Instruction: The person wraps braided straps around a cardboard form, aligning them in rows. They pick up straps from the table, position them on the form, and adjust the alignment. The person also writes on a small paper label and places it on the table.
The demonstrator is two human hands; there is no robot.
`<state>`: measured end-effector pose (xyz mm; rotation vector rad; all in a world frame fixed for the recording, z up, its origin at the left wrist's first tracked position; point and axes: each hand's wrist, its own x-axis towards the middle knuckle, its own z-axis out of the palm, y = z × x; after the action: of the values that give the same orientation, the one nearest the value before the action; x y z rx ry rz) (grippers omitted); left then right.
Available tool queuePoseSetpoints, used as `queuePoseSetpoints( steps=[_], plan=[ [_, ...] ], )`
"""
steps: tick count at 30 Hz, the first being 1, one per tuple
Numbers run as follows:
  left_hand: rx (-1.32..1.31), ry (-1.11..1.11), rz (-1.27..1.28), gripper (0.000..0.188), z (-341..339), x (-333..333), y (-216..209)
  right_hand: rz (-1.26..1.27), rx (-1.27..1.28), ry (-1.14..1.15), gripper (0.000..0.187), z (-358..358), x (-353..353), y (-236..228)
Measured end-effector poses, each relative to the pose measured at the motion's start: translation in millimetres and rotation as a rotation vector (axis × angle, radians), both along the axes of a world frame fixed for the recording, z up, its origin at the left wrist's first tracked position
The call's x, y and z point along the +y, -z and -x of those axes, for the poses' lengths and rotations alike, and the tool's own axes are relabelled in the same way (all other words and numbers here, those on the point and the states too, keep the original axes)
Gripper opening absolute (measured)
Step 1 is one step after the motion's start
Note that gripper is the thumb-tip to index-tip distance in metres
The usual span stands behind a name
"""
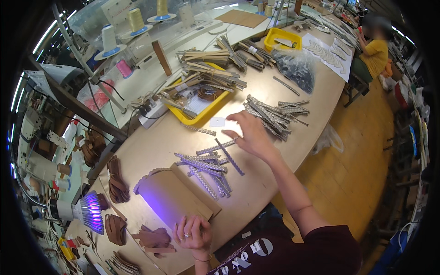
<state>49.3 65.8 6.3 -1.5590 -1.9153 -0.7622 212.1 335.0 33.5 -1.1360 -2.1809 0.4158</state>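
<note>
The right hand [250, 135] reaches out, fingers loose, over the silver strips [208, 167] lying just below it on the counter [256, 183]. The left hand [192, 233], curled, pins the cardboard [176, 197]. Best pick one strip cleanly without scattering the pile.

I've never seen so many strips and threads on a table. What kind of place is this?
Probably a sewing or shoe-making workshop. Big cones of thread stand at the back, silvery braided strips lie by the person's right hand, and brown leather pieces sit along the long pale worktable.
</note>
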Motion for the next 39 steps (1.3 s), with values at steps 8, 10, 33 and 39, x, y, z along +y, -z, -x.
queuePoseSetpoints(
  steps=[8, 10, 33, 39],
  plan=[
    [-0.048, -0.016, 0.003, 0.006, -1.9, -0.9, 0.5, 0.044, -0.449, 0.408, 0.068, -85.6, 43.0, 3.5],
    [-0.046, -0.002, -0.002, 0.007, -1.1, -1.1, 1.0, 0.153, -0.396, 0.411, 0.065, -120.6, 54.0, 7.3],
    [-0.039, -0.029, 0.050, 0.003, -2.1, -3.5, 0.0, 0.399, -0.403, 0.322, 0.022, -239.8, 194.8, 46.3],
    [-0.012, -0.017, 0.054, 0.003, -1.6, -3.1, -1.0, 0.644, -0.110, 0.178, 0.065, -258.4, 135.8, 13.7]
  ],
)
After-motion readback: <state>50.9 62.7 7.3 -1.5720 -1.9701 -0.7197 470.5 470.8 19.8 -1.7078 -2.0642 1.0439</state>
